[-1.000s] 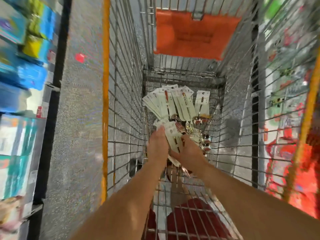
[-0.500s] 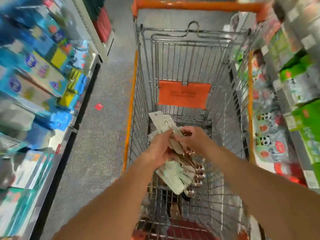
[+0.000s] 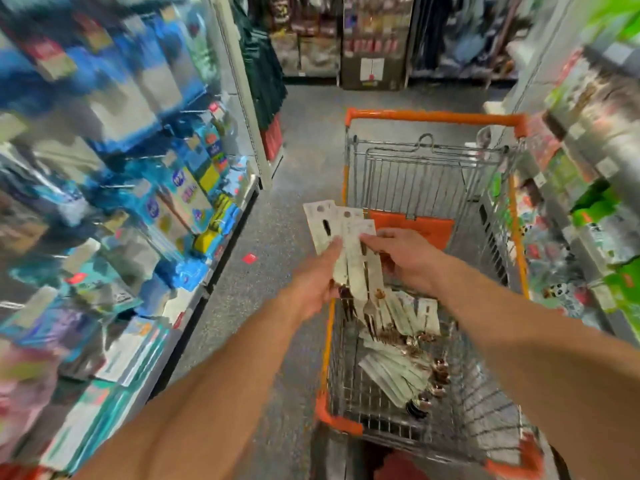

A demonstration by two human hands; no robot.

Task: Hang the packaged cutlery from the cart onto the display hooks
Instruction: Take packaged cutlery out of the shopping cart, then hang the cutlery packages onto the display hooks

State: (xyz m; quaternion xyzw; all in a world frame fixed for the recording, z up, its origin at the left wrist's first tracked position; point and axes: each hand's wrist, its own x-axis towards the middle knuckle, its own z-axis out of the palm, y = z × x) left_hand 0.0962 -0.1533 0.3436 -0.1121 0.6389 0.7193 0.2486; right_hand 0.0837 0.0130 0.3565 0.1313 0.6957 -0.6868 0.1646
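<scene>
Above the cart (image 3: pixel 349 422), the left hand (image 3: pixel 317 285) grips a fan of carded cutlery packs (image 3: pixel 353 251), the right hand (image 3: pixel 408 256) pinching their upper edge; more packs (image 3: pixel 394 372) lie inside.

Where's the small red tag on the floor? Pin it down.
In the head view the red tag lies on the speckled floor left of the cart, near the base of the left shelving and just left of the left hand.
</scene>
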